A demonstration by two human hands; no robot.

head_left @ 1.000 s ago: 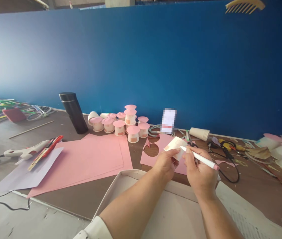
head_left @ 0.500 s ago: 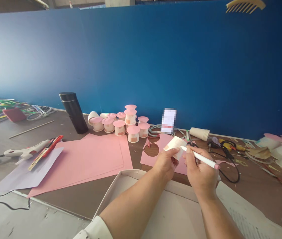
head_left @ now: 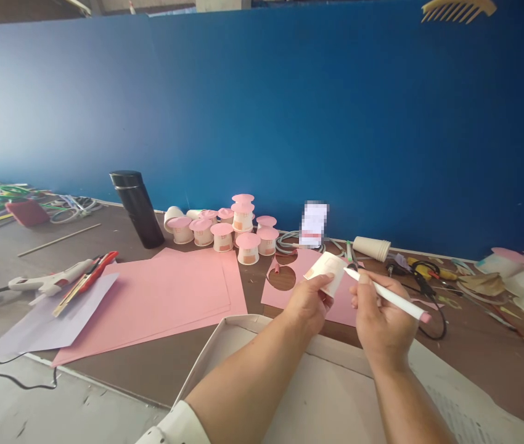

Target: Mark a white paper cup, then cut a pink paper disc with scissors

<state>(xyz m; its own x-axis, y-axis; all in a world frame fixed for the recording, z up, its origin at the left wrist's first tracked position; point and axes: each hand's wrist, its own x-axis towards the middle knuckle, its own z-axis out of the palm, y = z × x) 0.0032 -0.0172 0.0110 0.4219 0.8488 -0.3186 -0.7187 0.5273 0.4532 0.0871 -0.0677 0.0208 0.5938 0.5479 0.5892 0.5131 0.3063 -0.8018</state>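
Note:
My left hand (head_left: 311,302) is wrapped round a small white paper cup (head_left: 330,266), held tilted above the pink paper. An orange-brown patch shows on the cup's side, and faint lines are on its wall. A white marker (head_left: 394,296) with a pink end is gripped in my right hand (head_left: 384,320). Its tip points at the cup's right edge, with a slight gap between them. Behind to the left stand several upturned paper cups (head_left: 248,254) with pink paper discs on top, bearing drawn windows and orange-brown patches.
Pink sheets (head_left: 174,296), a glue gun (head_left: 49,280) and a utility knife (head_left: 84,283) lie left. A black bottle (head_left: 137,209) stands behind them. An open box (head_left: 225,339) is under my forearms. A cup stack (head_left: 370,248) and black cable (head_left: 433,327) lie right.
My right hand has moved right and slightly down with the marker, drawing its tip away from the cup. My left hand and the cup have barely shifted.

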